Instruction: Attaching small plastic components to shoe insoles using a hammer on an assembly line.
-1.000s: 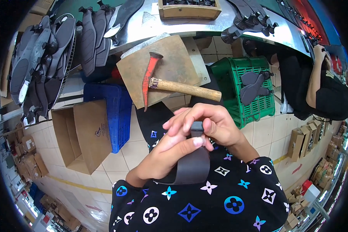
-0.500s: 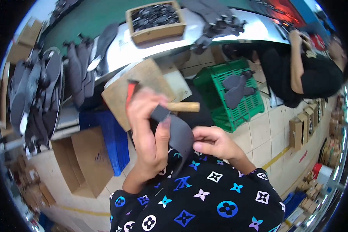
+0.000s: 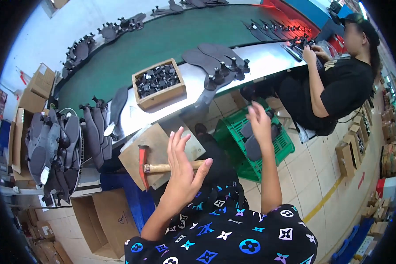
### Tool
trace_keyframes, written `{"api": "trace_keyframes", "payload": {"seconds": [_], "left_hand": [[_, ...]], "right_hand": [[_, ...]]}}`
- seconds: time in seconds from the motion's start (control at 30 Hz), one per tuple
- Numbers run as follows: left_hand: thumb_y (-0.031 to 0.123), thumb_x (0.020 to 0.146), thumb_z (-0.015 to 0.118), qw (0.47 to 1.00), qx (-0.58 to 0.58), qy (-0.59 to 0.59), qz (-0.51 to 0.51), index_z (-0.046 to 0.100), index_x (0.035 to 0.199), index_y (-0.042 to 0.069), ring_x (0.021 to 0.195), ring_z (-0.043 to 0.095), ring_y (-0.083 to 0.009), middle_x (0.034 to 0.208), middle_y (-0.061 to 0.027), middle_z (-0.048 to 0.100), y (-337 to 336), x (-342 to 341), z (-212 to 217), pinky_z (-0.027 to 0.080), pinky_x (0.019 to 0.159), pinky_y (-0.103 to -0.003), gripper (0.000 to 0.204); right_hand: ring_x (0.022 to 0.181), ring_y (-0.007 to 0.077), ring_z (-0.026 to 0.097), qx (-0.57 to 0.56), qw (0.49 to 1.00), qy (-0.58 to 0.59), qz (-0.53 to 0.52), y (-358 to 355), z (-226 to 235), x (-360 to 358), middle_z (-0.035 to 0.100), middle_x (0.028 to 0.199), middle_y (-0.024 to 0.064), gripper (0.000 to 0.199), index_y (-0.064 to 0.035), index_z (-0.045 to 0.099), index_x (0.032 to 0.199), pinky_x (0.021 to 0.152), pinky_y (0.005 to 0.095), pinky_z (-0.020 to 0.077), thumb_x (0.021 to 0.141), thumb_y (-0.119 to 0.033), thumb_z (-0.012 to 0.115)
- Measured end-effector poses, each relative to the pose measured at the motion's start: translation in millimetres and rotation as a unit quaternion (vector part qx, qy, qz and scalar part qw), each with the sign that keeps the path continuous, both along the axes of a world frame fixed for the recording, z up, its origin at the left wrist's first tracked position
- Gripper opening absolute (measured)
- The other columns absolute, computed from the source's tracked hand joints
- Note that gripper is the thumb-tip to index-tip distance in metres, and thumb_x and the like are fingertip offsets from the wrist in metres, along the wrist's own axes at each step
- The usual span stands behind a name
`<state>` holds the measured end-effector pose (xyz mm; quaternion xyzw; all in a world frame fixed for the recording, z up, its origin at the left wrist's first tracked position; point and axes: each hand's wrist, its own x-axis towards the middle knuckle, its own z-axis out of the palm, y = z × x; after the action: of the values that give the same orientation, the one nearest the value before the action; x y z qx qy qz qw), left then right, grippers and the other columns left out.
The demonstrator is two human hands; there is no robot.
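My left hand [image 3: 180, 165] is raised with fingers spread and nothing in it, over a hammer [image 3: 158, 168]. That hammer has a red head and a wooden handle, and lies on a tan board [image 3: 156, 138]; the hand hides part of the handle. Farther right, my right hand [image 3: 260, 123] reaches over a green plastic crate [image 3: 224, 147], its fingers stretched out and slightly apart, with nothing visible in them. Dark grey shoe soles [image 3: 253, 147] with black heels lie in the crate, partly behind my right forearm.
On the metal bench edge stands a wooden box [image 3: 163, 101] of small black heel pieces. Soles [image 3: 202, 61] lie beside it, and more hang at left [image 3: 53, 149]. A green conveyor belt [image 3: 198, 31] runs behind. A co-worker [image 3: 343, 88] sits at right; a cardboard box [image 3: 112, 220] stands lower left.
The dark sole held between my hands is out of them. My right hand has moved away to the crate; my left has opened. The view has shifted, showing more of the belt.
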<state>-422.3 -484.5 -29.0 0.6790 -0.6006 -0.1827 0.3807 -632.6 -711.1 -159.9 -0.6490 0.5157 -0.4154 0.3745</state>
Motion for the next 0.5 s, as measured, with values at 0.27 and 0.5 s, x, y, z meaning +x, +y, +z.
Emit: {"api": "trace_keyframes", "payload": {"seconds": [0.27, 0.5], "left_hand": [[0.030, 0.097, 0.062, 0.995, 0.013, -0.049, 0.089, 0.046, 0.136, 0.001, 0.149, 0.015, -0.0424, 0.157, -0.0229, 0.027, 29.5, 20.7, 21.9, 0.015, 0.120, -0.051, 0.051], [0.021, 0.096, 0.061, 0.986, -0.033, -0.072, 0.148, 0.055, 0.127, 0.004, 0.147, 0.021, -0.0420, 0.152, -0.0224, 0.036, 47.3, 48.4, 22.5, 0.020, 0.118, -0.050, 0.036]], "right_hand": [[0.094, 0.0460, 0.064, -0.273, 0.925, 0.248, 0.095, -157.2, 76.9, 154.1, 0.065, 0.104, 0.0238, 0.029, 0.0014, 0.059, 0.108, 0.082, 0.0510, 0.0537, 0.093, -0.023, 0.061], [0.096, 0.0434, 0.063, -0.136, 0.877, 0.418, 0.194, -189.1, 60.2, 153.1, 0.065, 0.089, 0.0253, 0.017, 0.0038, 0.064, 0.086, 0.086, 0.0502, 0.0500, 0.087, -0.013, 0.061]]}}
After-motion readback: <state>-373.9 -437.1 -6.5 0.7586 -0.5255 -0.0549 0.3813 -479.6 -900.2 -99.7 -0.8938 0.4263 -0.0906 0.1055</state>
